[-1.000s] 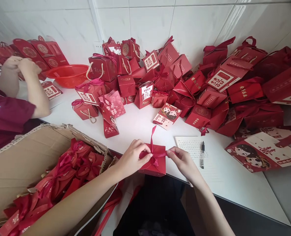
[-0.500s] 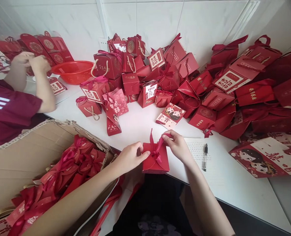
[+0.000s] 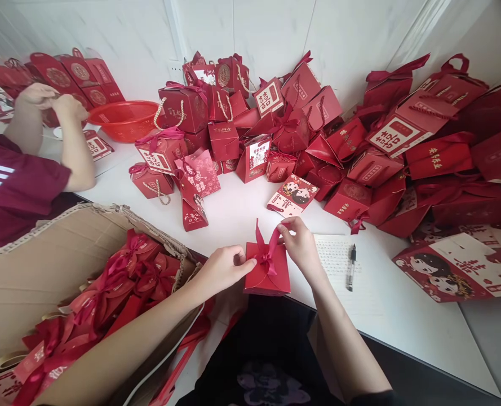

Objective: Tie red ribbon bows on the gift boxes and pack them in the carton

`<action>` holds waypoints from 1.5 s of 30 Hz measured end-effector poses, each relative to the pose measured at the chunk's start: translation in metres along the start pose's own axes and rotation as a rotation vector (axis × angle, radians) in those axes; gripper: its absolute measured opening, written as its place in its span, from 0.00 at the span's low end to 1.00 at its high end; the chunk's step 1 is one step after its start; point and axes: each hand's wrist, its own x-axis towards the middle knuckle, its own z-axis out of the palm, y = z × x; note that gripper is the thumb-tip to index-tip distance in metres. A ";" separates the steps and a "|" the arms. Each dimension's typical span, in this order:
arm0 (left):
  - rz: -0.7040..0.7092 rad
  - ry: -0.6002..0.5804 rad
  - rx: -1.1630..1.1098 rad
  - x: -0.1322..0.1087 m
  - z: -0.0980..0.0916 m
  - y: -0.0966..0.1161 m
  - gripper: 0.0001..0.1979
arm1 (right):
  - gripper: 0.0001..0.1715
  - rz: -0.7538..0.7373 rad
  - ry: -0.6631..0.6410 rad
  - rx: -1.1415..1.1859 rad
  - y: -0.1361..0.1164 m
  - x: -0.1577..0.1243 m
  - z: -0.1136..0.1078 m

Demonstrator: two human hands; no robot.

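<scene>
A small red gift box (image 3: 261,282) stands at the table's front edge, with a dark red ribbon (image 3: 267,256) tied in a knot on its top. My left hand (image 3: 227,269) grips the box's left side, its thumb lying over the top edge close to the knot. Between the thumb and finger of my right hand (image 3: 296,242) is one loop or tail of the ribbon, held up to the right of the knot. Another ribbon end stands upright, free of both hands.
Piled red gift boxes (image 3: 290,135) line the wall. A cardboard carton (image 3: 34,248) at left holds several ribboned boxes. Written paper (image 3: 330,254) and a pen (image 3: 351,268) lie at right. A red plastic basket (image 3: 125,121) stands near a co-worker's hands (image 3: 56,101).
My right hand has moved slightly left and up with the ribbon, which now stands straighter. My left hand stays at the box. The whole view has shifted a little.
</scene>
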 end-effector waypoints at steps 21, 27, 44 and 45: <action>0.072 -0.139 -0.102 -0.005 -0.009 0.004 0.07 | 0.07 -0.611 -0.210 -0.121 0.009 -0.069 -0.032; 0.076 -0.178 -0.069 -0.004 -0.009 0.001 0.08 | 0.11 -0.461 -0.201 -0.070 0.011 -0.063 -0.036; 0.268 -0.076 0.115 0.034 -0.008 0.013 0.16 | 0.26 -0.006 -0.083 0.289 0.022 -0.040 -0.013; 0.299 -0.133 0.119 0.041 -0.010 0.013 0.15 | 0.25 -0.010 -0.112 0.278 0.021 -0.042 -0.015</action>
